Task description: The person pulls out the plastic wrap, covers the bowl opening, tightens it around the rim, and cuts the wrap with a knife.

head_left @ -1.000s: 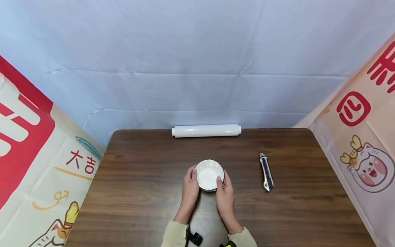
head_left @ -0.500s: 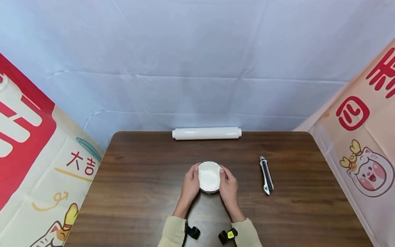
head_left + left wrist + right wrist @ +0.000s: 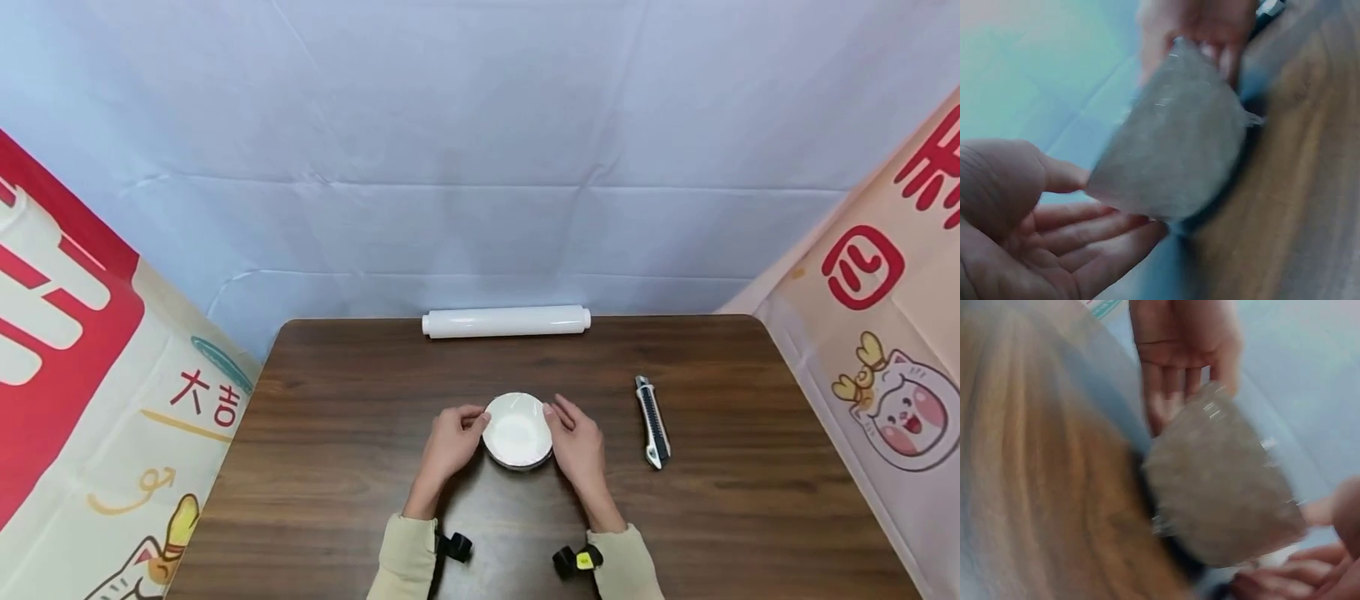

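Note:
A small white bowl [image 3: 517, 430] is in the middle of the head view, between the two hands. Shiny clear film with crumpled bits clings around its side, visible in the wrist views. The left hand [image 3: 448, 440] holds the bowl's left rim, its thumb at the edge and its fingers lower down. On the opposite side the right hand [image 3: 577, 446] pinches the rim with its thumb on top and fingers behind. Both wrist views are blurred, and whether the bowl touches the table cannot be told.
A white roll of film [image 3: 506, 322] lies along the back edge of the wooden table [image 3: 337, 500]. To the right of the hands lies a utility knife [image 3: 652, 422]. Cloth backdrops [image 3: 480, 167] hang behind and at both sides.
The bowl has shifted slightly right. Both hands have spread apart, moving from flat against its sides to holding the rim with fingertips.

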Action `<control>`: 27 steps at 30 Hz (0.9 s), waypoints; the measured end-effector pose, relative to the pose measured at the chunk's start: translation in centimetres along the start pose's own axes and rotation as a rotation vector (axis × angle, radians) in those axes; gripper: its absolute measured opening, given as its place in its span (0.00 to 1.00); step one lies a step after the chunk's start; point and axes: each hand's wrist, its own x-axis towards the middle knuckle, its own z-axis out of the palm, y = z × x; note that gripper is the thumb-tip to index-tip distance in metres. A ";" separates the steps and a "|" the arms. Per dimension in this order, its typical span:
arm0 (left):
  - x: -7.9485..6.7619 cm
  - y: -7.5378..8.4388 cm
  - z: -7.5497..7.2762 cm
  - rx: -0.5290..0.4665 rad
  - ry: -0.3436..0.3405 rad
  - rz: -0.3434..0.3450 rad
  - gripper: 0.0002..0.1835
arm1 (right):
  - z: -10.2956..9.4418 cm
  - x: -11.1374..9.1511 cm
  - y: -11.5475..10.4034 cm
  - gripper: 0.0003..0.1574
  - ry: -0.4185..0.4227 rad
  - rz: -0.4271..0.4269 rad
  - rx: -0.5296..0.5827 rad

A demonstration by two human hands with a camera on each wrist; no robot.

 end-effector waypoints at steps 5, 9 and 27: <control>-0.3 0.2 -0.3 -0.102 -0.076 -0.115 0.19 | -1.6 -2.0 -0.8 0.30 -0.116 0.079 -0.052; -0.5 0.4 0.1 -0.097 -0.023 -0.125 0.18 | -1.3 -2.8 -0.7 0.31 -0.216 0.121 0.132; -0.9 -0.5 0.4 -0.062 0.057 -0.106 0.17 | -0.2 -1.4 0.4 0.26 -0.120 0.117 0.253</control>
